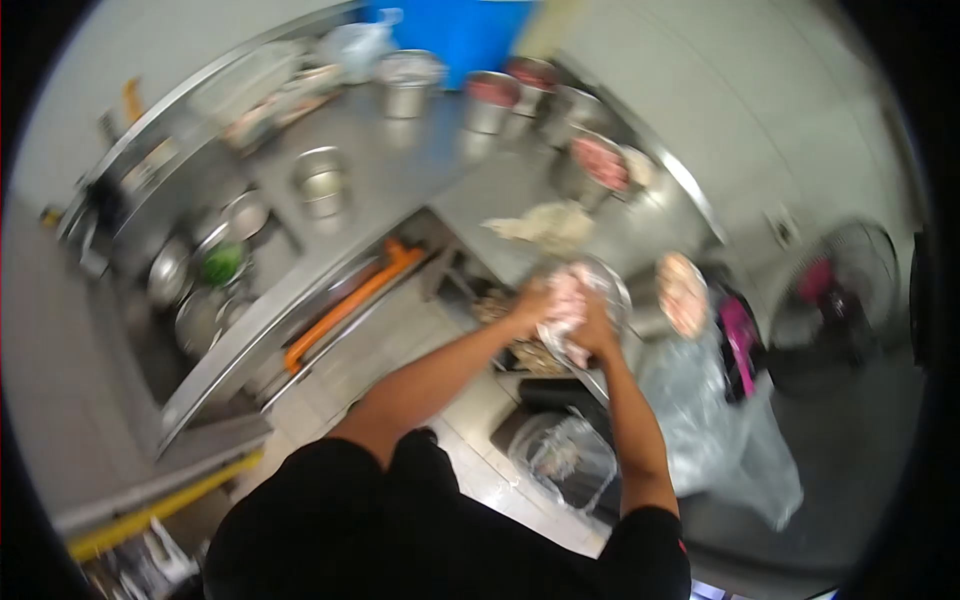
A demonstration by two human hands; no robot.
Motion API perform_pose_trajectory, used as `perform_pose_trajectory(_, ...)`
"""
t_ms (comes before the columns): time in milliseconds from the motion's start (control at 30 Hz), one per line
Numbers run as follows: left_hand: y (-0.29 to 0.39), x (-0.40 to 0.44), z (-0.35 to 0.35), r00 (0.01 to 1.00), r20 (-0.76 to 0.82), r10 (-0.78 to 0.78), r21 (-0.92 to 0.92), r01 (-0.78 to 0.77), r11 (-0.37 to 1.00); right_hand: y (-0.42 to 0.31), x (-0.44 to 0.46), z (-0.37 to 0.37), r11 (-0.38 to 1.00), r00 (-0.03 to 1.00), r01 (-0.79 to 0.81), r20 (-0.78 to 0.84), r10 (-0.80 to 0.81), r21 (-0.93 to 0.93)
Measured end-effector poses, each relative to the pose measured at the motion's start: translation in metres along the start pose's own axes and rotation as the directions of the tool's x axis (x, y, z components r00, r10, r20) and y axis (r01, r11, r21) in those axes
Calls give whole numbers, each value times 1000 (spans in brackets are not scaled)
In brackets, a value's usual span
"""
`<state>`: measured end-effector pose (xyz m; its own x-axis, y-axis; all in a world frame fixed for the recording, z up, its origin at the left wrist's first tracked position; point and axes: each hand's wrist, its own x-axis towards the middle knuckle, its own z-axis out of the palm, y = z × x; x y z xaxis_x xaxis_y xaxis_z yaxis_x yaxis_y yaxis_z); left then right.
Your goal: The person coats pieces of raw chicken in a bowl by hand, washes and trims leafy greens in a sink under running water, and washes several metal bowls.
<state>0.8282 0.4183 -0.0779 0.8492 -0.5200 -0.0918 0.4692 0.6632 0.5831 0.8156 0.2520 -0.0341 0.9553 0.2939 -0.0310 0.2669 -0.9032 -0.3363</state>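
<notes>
Pale pink raw meat (pixel 566 303) is held between my two hands over a round metal bowl (pixel 618 292) at the counter's edge. My left hand (pixel 533 306) grips the meat from its left side, fingers curled. My right hand (pixel 597 328) is closed round its right side. Just behind the bowl lies a pale, limp piece (pixel 552 228) on the steel counter. A metal container heaped with pinkish meat (pixel 683 293) stands to the right of my hands. The picture is blurred, so the fingertips are unclear.
Metal containers with red meat (pixel 600 163) stand along the back of the counter (pixel 400 170). Clear plastic bags (pixel 700 420) lie at right, near a fan (pixel 835 285). A sink (pixel 150 340) holding bowls is at left. Below my hands stands a lined bin (pixel 565 455).
</notes>
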Motion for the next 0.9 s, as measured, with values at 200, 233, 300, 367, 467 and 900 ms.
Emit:
perform_pose_trajectory(200,52,-37,39,932,-332,145,632,106,768,-40,9,-23,957,992,-47,-101,79,288)
perform_pose_trajectory(233,39,-26,36,936,-225,272,770,0,638,-12,19,-14,983,994,49,-103,-30,180)
perform_pose_trajectory(300,-11,20,-22,937,-73,343,756,-172,631,46,26,7,996,980,6,-197,-23,-87)
perform_pose_trajectory(367,30,-7,12,958,-287,-4,457,141,878,51,23,-3,991,938,-129,-328,108,-43)
perform_pose_trajectory(467,14,-3,3,963,-251,97,428,21,903,29,10,-42,932,988,86,-148,-35,352)
perform_pose_trajectory(900,2,-28,29,907,-259,331,552,-142,822,-11,-17,30,999,974,6,-226,-18,-54)
